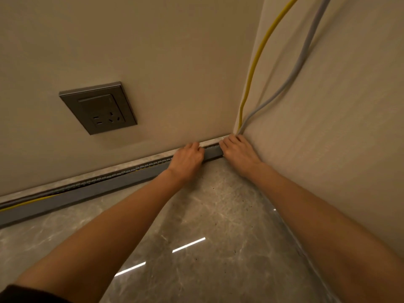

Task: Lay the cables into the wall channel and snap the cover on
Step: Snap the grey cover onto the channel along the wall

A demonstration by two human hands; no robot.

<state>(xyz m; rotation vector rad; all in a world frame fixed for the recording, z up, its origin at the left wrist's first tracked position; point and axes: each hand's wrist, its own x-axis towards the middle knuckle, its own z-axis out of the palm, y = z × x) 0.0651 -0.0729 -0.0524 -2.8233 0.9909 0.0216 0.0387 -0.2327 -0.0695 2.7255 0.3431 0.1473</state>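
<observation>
A grey slotted wall channel (87, 191) runs along the foot of the left wall into the corner, its top open. A yellow cable (260, 51) and a grey cable (306, 47) hang down the corner and enter the channel's end. The yellow cable also lies inside the channel at the far left. My left hand (188, 159) sits on the channel, fingers curled over its top edge. My right hand (237, 149) is at the corner, fingers bent down on the cables where they enter. A short stretch of channel shows between the hands. I see no cover.
A grey wall socket (98, 108) is set in the left wall above the channel. A stone skirting strip (131, 165) runs behind the channel. The polished marble floor (218, 237) lies under my forearms. The right wall (328, 149) closes the corner.
</observation>
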